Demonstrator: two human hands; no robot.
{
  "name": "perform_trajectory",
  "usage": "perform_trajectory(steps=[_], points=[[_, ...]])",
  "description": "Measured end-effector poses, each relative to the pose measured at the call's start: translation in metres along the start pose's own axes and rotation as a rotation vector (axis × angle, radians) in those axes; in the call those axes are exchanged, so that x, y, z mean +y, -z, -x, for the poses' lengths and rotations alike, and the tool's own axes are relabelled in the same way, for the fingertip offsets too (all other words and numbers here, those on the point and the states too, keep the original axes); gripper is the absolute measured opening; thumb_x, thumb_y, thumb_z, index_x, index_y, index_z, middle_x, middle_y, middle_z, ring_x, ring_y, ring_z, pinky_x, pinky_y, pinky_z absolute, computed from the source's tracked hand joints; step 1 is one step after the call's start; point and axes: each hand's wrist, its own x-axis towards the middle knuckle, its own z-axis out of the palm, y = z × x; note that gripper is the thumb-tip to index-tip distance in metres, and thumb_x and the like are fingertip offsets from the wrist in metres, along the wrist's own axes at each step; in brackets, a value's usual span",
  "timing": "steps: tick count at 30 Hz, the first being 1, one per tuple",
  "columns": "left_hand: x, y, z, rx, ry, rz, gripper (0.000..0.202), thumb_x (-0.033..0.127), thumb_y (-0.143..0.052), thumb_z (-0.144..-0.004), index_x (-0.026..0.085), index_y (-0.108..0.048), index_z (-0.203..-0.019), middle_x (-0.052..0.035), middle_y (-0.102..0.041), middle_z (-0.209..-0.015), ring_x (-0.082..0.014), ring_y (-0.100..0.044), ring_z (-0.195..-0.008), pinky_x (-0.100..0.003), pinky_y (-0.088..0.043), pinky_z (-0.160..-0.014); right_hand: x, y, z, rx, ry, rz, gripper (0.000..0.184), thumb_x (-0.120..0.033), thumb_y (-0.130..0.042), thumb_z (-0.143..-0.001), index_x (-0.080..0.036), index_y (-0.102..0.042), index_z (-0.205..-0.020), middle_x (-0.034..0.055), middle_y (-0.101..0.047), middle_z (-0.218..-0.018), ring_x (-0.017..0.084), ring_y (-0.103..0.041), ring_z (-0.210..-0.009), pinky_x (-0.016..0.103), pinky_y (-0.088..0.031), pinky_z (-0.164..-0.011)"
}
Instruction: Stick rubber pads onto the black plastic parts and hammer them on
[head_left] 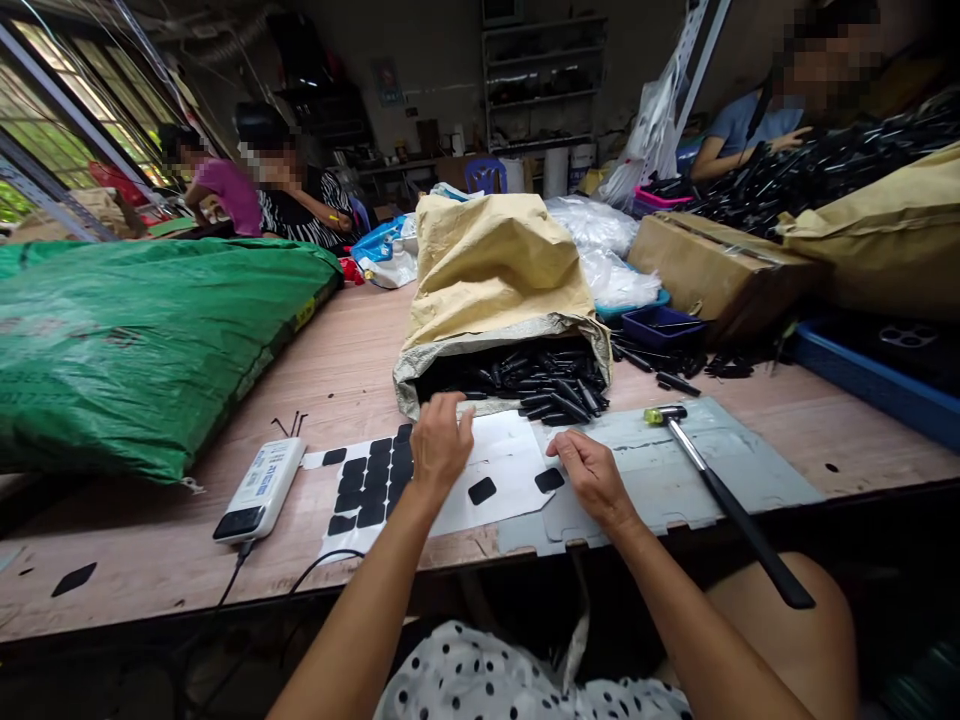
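The right hand rests on the white sheet, its fingers curled together just beside 1 black pad; I cannot tell whether they pinch it. The left hand lies flat on the sheet, fingers together, holding nothing. A hammer lies to the right. Beyond, black tubes spill from a tan sack.

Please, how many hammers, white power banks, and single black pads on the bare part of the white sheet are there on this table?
Hammer: 1
White power bank: 1
Single black pads: 2
Total: 4
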Motion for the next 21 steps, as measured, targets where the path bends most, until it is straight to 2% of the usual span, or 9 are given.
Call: perform_trajectory(steps=[1,3,7,10,12,15,17,19,21], points=[[-0.007,-0.005,-0.018,0.009,0.039,-0.054,0.021,0.031,-0.053,-0.100,0.023,-0.065,-0.115,-0.0090,-0.069,-0.112,-0.0273,-0.061,-0.104,-0.038,-0.050,-0.086,0.000,0.000,0.000,0.005,0.002,0.000,0.043,-0.046,-0.044,-0.101,-0.019,-0.066,-0.076,0.0018,-0.061,-0.073,0.016,-0.056,-0.069,0.028,-0.043,-0.067],[-0.019,-0.016,-0.043,-0.043,0.068,-0.152,0.021,0.030,-0.055,-0.098,0.022,-0.066,-0.114,-0.0096,-0.068,-0.112,-0.0290,-0.058,-0.109,-0.039,-0.049,-0.090,-0.001,0.000,0.001,0.036,0.005,0.000,0.042,-0.044,-0.044,-0.101,-0.020,-0.066,-0.075,0.0016,-0.062,-0.073,0.016,-0.058,-0.071,0.028,-0.044,-0.070],[-0.029,-0.031,-0.059,-0.143,0.080,-0.264,0.021,0.033,-0.061,-0.095,0.021,-0.069,-0.110,-0.0109,-0.066,-0.114,-0.0313,-0.056,-0.113,-0.041,-0.048,-0.089,-0.002,0.013,0.004,0.208,0.047,0.059,0.036,-0.041,-0.046,-0.100,-0.020,-0.065,-0.078,0.0031,-0.065,-0.079,0.018,-0.061,-0.081,0.030,-0.046,-0.078],[-0.029,-0.033,-0.064,-0.173,0.138,-0.265,0.022,0.035,-0.062,-0.095,0.020,-0.070,-0.108,-0.0125,-0.066,-0.114,-0.0325,-0.054,-0.116,-0.042,-0.047,-0.092,0.002,0.043,0.004,0.398,0.045,0.228,0.031,-0.041,-0.051,-0.097,-0.020,-0.066,-0.081,0.0045,-0.066,-0.082,0.019,-0.060,-0.081,0.031,-0.046,-0.078],[-0.029,-0.031,-0.066,-0.196,0.163,-0.254,0.020,0.034,-0.061,-0.095,0.019,-0.070,-0.104,-0.0133,-0.066,-0.111,-0.0327,-0.054,-0.116,-0.042,-0.046,-0.092,0.009,0.071,0.005,0.483,-0.022,0.434,0.027,-0.041,-0.054,-0.093,-0.019,-0.067,-0.083,0.0052,-0.066,-0.082,0.020,-0.058,-0.078,0.033,-0.045,-0.078],[-0.027,-0.022,-0.060,-0.196,0.167,-0.243,0.018,0.032,-0.059,-0.096,0.018,-0.069,-0.103,-0.0136,-0.066,-0.111,-0.0322,-0.056,-0.112,-0.041,-0.046,-0.088,0.024,0.111,0.009,0.469,-0.196,0.784,0.023,-0.038,-0.058,-0.087,-0.019,-0.071,-0.093,0.0076,-0.067,-0.086,0.024,-0.057,-0.082,0.038,-0.044,-0.080],[-0.022,-0.014,-0.045,-0.152,0.160,-0.215,0.018,0.031,-0.057,-0.097,0.019,-0.067,-0.105,-0.0126,-0.066,-0.109,-0.0317,-0.056,-0.109,-0.041,-0.046,-0.087,0.036,0.129,0.016,0.399,-0.327,0.935,0.032,-0.043,-0.059,-0.087,-0.020,-0.072,-0.104,0.0104,-0.066,-0.090,0.028,-0.058,-0.087,0.039,-0.044,-0.078],[-0.013,-0.007,-0.022,-0.135,0.109,-0.118,0.015,0.031,-0.057,-0.097,0.020,-0.065,-0.104,-0.0102,-0.067,-0.105,-0.0298,-0.056,-0.105,-0.040,-0.045,-0.087,0.045,0.137,0.024,0.296,-0.422,0.997,0.042,-0.052,-0.057,-0.088,-0.020,-0.072,-0.111,0.0121,-0.065,-0.093,0.029,-0.059,-0.087,0.040,-0.045,-0.075],[-0.001,-0.003,0.004,-0.224,0.007,0.059,0.010,0.028,-0.059,-0.096,0.022,-0.064,-0.101,-0.0067,-0.068,-0.101,-0.0266,-0.056,-0.100,-0.038,-0.045,-0.086,0.049,0.137,0.030,0.214,-0.450,1.028,0.045,-0.054,-0.052,-0.091,-0.019,-0.071,-0.113,0.0133,-0.066,-0.095,0.029,-0.061,-0.085,0.039,-0.044,-0.072]])
